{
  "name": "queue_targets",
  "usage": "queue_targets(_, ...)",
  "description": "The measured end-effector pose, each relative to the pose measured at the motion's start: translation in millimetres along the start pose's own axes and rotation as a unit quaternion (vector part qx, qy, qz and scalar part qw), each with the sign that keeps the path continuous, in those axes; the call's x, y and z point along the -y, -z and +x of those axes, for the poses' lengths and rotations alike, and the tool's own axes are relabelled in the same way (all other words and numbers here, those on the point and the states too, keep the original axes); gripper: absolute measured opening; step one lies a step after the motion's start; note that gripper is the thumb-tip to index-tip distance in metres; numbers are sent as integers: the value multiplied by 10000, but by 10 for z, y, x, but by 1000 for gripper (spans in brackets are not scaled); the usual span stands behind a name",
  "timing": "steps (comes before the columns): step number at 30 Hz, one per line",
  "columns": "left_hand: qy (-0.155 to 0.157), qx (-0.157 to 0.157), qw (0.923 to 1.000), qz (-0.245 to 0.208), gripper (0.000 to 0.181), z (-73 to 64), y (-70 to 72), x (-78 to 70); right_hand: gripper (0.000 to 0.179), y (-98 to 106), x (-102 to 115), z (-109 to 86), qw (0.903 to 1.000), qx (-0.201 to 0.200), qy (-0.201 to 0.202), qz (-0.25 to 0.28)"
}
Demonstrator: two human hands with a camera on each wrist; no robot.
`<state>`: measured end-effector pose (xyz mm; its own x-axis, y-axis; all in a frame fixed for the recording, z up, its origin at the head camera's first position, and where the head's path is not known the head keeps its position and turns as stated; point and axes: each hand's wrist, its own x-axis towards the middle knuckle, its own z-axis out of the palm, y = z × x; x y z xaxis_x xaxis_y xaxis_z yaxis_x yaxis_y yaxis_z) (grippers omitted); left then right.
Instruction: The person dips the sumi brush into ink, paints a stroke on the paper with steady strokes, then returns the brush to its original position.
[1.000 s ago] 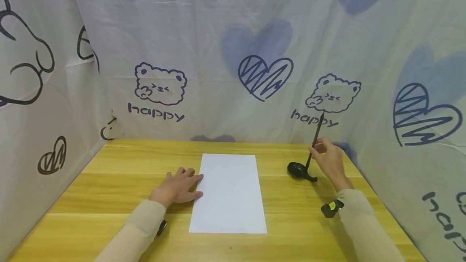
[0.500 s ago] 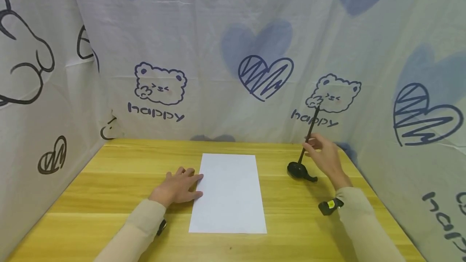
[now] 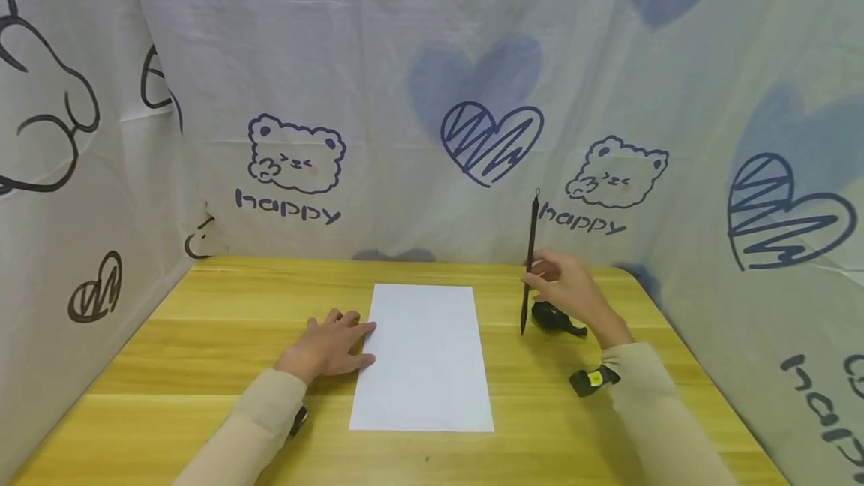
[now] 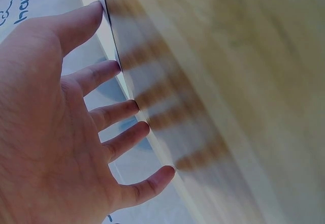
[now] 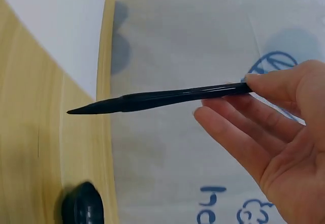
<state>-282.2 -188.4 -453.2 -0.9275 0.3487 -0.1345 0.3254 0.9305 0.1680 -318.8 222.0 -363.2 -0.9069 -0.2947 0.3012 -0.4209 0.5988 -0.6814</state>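
My right hand [image 3: 571,288] pinches a black writing brush [image 3: 532,242] by its handle, between thumb and fingers. It stands nearly upright, its loop end up and its dark pointed tip down. In the right wrist view the whole tapered bristle head [image 5: 95,106] shows, bare of anything around it. Just right of the tip lies a small glossy black vessel [image 3: 555,318] with a curved tail, partly behind the hand. My left hand [image 3: 327,348] lies spread at the left edge of a blank white sheet of paper [image 3: 424,358], thumb and index fingertip on it.
The wooden table [image 3: 202,366] bears the sheet in its middle and the black vessel at right. Pale printed curtains [image 3: 391,36] hang behind the table and along both sides. A small black device [image 3: 586,381] is strapped at the right wrist.
The right hand has moved left with the brush, lifting its tip out of the black vessel to its left side. The brush has turned more upright. Left hand and paper have stayed put.
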Motion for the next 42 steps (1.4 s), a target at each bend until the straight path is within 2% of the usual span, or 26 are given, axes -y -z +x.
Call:
queue_targets(7, -19, -31, 10000, 25, 66, 19, -42, 14, 20, -188, 108, 73, 9981, 374, -102, 489)
queue_targets(14, 4, -18, 10000, 22, 66, 16, -34, 4, 24, -394, 165, 152, 9928, 540, -45, 1066)
queue_targets(21, -13, -13, 10000, -7, 67, 3, -13, -11, 23, -595, 207, 224, 9885, 255, -151, 1483)
queue_targets(28, -13, -3, 10000, -38, 67, -11, 4, -15, 22, -805, 217, 257, 9857, 54, -265, 1666)
queue_targets(36, -6, 17, 10000, -32, 67, 4, -22, 14, 27, -956, 289, 302, 9804, -58, -463, 1914)
queue_targets(42, -8, 13, 10000, -64, 67, -7, -3, -1, 24, -1045, 317, 332, 9760, -207, -446, 2121)
